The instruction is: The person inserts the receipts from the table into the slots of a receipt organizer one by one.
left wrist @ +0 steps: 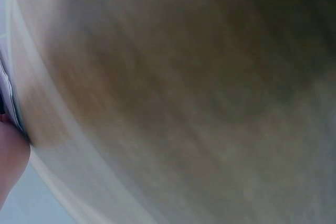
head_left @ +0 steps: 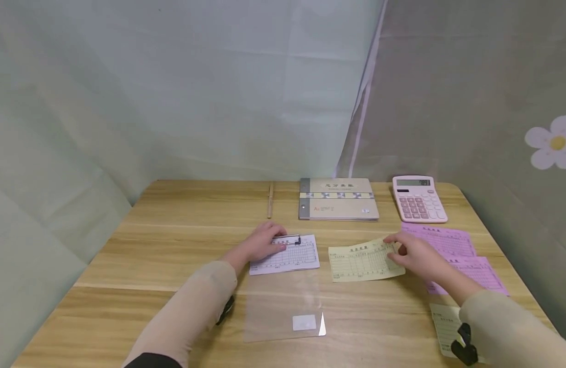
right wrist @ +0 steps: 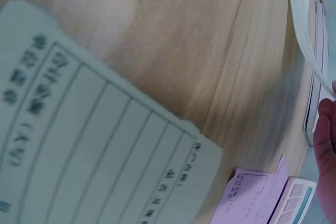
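A clear clipboard (head_left: 269, 312) lies on the table with a stack of white printed forms (head_left: 303, 255) under its black metal clip (head_left: 297, 241). My left hand (head_left: 264, 242) grips the clip end, thumb over the forms and fingers over the top edge. To the right, my right hand (head_left: 418, 255) pinches the upper right corner of a yellow printed form (head_left: 363, 263), whose right side curves up. In the right wrist view the held sheet (right wrist: 299, 19) shows edge-on near the fingers (right wrist: 324, 135). The left wrist view is mostly blurred table.
Two pink forms (head_left: 478, 271) overlap at the right, beside my right forearm. Another yellow form (head_left: 444, 327) lies partly under that sleeve. Along the back are a pen (head_left: 270, 200), an account book (head_left: 339, 207) and a pink calculator (head_left: 420, 199). Curtains hang behind the table.
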